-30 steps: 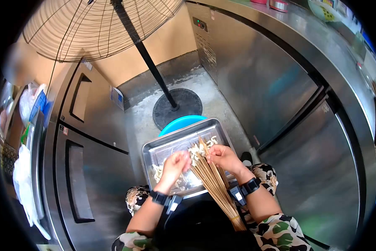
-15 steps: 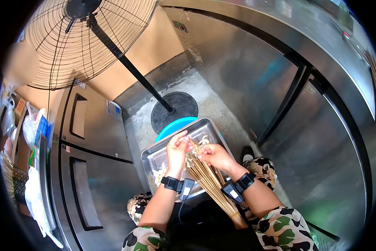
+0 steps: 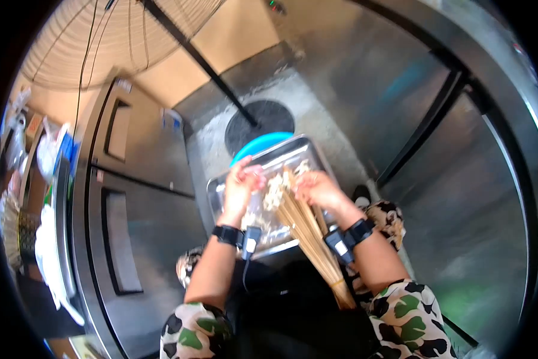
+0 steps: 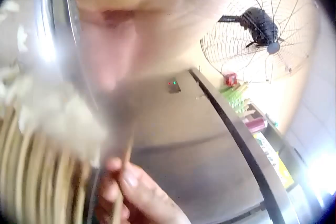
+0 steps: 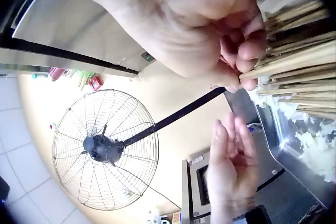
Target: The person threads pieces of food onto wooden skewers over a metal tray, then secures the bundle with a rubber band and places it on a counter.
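A bundle of wooden skewers (image 3: pixel 311 233), tied near its lower end, slants across a metal tray (image 3: pixel 218 190) in front of the person. White food pieces (image 3: pixel 275 192) lie at the skewers' upper ends and loose in the tray. My right hand (image 3: pixel 320 191) pinches one skewer (image 4: pixel 126 161) between thumb and fingers, above the bundle. To the left, over the tray, my left hand (image 3: pixel 240 188) is held up with loosely bent fingers. In the right wrist view this left hand (image 5: pixel 231 169) shows nothing in its palm, apart from the skewer.
A blue basin (image 3: pixel 263 143) sits under the tray's far side. Beyond it stands a fan's round black base (image 3: pixel 258 122) and pole. Steel cabinets rise at left (image 3: pixel 152 233) and right (image 3: pixel 454 215). A shoe (image 3: pixel 362 192) is on the floor beside the tray.
Half a second ago the left fingers were up close to the right hand at the skewer's tip; now they are apart, further left. The right hand keeps its pinch. The head view has shifted.
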Demonstrator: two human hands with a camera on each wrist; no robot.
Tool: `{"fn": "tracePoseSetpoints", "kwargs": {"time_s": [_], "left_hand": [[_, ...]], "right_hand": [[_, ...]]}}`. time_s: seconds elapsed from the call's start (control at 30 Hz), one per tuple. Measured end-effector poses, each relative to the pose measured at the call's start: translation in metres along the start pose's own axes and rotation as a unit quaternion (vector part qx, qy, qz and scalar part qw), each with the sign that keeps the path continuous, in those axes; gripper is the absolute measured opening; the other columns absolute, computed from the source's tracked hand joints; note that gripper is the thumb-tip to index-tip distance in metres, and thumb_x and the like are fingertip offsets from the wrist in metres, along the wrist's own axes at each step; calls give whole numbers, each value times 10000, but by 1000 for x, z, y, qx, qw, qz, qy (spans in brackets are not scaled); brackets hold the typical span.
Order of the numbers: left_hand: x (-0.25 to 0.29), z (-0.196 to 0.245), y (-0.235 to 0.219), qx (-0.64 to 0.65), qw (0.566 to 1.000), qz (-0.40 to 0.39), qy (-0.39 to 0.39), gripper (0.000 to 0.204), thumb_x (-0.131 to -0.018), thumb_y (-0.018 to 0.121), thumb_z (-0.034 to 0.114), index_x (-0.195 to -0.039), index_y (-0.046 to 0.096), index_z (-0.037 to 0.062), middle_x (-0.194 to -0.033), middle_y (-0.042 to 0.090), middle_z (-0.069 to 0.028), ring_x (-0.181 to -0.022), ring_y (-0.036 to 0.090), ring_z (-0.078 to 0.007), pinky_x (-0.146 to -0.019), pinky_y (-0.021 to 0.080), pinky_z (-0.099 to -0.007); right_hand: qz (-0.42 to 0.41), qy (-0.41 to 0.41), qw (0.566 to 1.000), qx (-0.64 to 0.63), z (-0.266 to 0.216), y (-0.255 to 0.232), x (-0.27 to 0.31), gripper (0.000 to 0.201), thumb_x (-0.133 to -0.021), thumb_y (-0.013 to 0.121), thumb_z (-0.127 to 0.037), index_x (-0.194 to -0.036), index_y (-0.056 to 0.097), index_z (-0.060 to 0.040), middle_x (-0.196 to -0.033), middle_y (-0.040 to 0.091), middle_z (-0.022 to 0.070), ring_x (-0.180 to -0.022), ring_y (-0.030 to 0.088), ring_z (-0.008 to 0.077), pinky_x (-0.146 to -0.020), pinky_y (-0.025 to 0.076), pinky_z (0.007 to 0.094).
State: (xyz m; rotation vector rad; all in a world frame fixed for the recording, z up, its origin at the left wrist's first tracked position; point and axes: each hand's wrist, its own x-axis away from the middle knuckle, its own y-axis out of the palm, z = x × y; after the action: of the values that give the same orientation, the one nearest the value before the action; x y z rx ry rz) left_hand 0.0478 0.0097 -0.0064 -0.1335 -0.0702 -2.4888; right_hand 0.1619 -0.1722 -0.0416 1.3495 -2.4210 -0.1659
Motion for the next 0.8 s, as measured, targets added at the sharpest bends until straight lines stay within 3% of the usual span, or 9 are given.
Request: {"fn": "tracePoseSetpoints", "kwargs": {"time_s": [0.13, 0.3, 0.33, 0.4, 0.43, 0.53, 0.57, 0.67, 0.8], "left_hand": [[24, -32, -97, -111, 987, 104, -43, 118, -883, 527, 58, -962, 601, 10, -829, 630, -47, -681, 590, -97, -625, 504, -215], [76, -58, -129, -293, 946, 101, -89, 76, -826, 585, 45, -860, 652, 37, -785, 655, -33, -622, 580, -76, -564, 472, -223], [84, -63, -125, -410, 906, 85, -63, 78, -783, 612, 39, -845, 659, 51, -778, 655, -59, -629, 602, -111, -592, 484, -254], [93, -66, -113, -476, 877, 15, 57, 165, -729, 628, 18, -881, 658, 75, -761, 637, -73, -645, 618, -182, -631, 499, -292], [95, -55, -101, -543, 839, -31, 22, 279, -688, 627, 3, -947, 649, 102, -898, 619, -85, -825, 605, -250, -737, 492, -329], [99, -60, -81, -647, 747, -42, 146, 387, -677, 648, -14, -1035, 626, 132, -1069, 572, -103, -936, 570, -277, -835, 459, -346], [98, -67, -80, -635, 767, -49, 83, 444, -658, 656, -15, -1073, 605, 134, -1164, 519, -105, -1050, 501, -297, -924, 399, -380], [87, -74, -78, -646, 758, -24, 85, 436, -670, 655, -28, -1077, 593, 116, -1095, 556, -113, -951, 568, -280, -838, 465, -340], [72, -97, -94, -367, 927, 61, -40, 323, -746, 631, -11, -1054, 584, 71, -997, 600, -116, -803, 613, -227, -699, 510, -291]], "right_hand": [[-35, 44, 998, 17, -9, 3, 2, 134, -851, 582, -132, -732, 575, -70, -637, 592, 3, -481, 470, 55, -444, 367, 189], [-37, 54, 997, 50, -14, 4, 4, 122, -848, 587, -129, -745, 575, -66, -641, 598, 12, -491, 475, 56, -430, 369, 191], [-37, 53, 997, 52, -13, 4, 3, 121, -848, 587, -128, -746, 574, -65, -642, 598, 13, -492, 475, 56, -430, 369, 192], [-37, 51, 997, 53, -9, 2, 1, 119, -849, 586, -127, -750, 574, -63, -642, 599, 15, -494, 476, 57, -431, 370, 192], [-38, 49, 997, 52, -7, 2, 1, 117, -849, 585, -125, -750, 574, -62, -642, 599, 16, -494, 477, 57, -431, 371, 192], [-39, 49, 997, 49, -5, 1, 0, 112, -848, 582, -116, -752, 573, -61, -644, 599, 20, -495, 477, 58, -432, 371, 192], [-40, 50, 997, 46, -6, 1, -1, 108, -848, 581, -113, -754, 573, -60, -645, 600, 21, -494, 476, 58, -432, 371, 192], [-38, 48, 997, 47, -7, 3, 1, 100, -846, 581, -106, -759, 570, -59, -648, 598, 23, -496, 476, 57, -435, 371, 191], [-44, 44, 997, 46, -7, 3, 0, 93, -844, 581, -102, -763, 568, -57, -650, 594, 20, -504, 476, 57, -441, 373, 191]]}}
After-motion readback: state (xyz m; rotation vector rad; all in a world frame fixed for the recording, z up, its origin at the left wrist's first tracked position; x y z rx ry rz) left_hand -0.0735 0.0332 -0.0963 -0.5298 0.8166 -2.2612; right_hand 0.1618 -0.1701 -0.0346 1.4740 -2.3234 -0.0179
